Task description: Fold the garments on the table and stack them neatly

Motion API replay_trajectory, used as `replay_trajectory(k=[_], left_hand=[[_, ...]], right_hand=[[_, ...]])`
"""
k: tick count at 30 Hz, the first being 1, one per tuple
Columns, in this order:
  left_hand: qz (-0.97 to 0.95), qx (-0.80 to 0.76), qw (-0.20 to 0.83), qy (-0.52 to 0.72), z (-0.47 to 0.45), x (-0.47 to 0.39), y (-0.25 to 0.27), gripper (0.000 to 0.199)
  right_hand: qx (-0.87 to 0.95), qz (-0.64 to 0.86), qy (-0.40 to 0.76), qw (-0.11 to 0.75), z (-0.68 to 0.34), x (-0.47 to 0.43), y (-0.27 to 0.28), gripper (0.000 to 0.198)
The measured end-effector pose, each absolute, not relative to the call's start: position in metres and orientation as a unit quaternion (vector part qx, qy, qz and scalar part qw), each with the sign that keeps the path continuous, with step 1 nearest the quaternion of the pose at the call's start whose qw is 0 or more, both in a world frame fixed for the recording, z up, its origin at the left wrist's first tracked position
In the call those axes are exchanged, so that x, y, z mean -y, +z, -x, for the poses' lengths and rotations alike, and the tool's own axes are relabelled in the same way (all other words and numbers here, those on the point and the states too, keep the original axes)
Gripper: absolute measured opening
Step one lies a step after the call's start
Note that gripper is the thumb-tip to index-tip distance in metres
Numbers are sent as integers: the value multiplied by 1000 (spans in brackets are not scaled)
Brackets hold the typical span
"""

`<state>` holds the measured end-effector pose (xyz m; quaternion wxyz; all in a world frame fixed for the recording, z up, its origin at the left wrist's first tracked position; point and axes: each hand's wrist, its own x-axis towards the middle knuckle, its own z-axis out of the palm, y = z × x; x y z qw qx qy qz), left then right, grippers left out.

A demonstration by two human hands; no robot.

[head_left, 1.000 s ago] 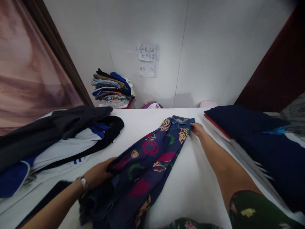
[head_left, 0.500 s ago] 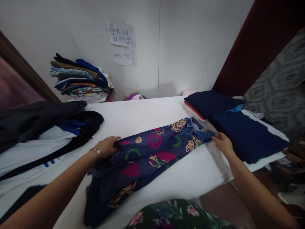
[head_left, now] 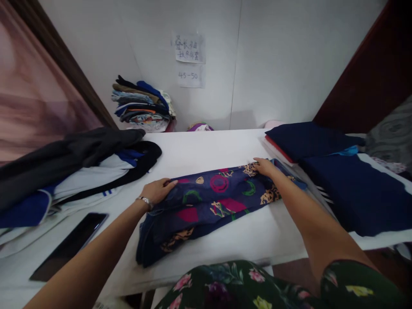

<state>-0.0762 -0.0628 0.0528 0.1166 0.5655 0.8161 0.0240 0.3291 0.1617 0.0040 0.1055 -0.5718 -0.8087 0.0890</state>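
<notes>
A dark blue patterned denim shirt (head_left: pixel 206 199) lies folded into a long strip on the table, its collar end at the right. My left hand (head_left: pixel 158 192), with a bracelet at the wrist, grips the far edge near the left end, thumb on top of the cloth. At the same far edge, close to the collar, my right hand (head_left: pixel 265 166) pinches the cloth; its forearm crosses over the collar end and partly hides it.
The white table (head_left: pixel 206 148) runs up to a wall with paper notes (head_left: pixel 189 49). Loose clothes (head_left: pixel 96 171) and a dark phone (head_left: pixel 72 244) lie at left. A folded stack (head_left: pixel 143 105) stands at the back; navy garments (head_left: pixel 350 193) lie at right.
My right hand has moved from the near collar corner to the far edge, left of the collar. My left hand stays by the left end. The view has shifted left, showing the phone.
</notes>
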Motion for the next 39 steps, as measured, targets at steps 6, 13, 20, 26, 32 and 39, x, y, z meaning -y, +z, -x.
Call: replay_trajectory(k=[6,13,20,26,32,39], left_hand=[[-563,-818,97,61,69,65,45,42],[-448,-840,158,261,67,71,28,35],[-392,-826,229,334,77,84,20,43],[-367,-782,326,384,75,124,25,65],[-517,-762,196,337,52,132,14,72],[-513,-821,112,225,41,129,15,46]], right_hand=[[796,596,67,78,-341,-167,-9,37],[788,611,38,62,-338,-166,-18,33],[803,573,38,160,-337,-150,-17,37],[887,333,139,287,-285,-78,-3,35],[944,231,168,163,-235,-27,-8,53],[963,240,90,78,-232,-20,-23,58]])
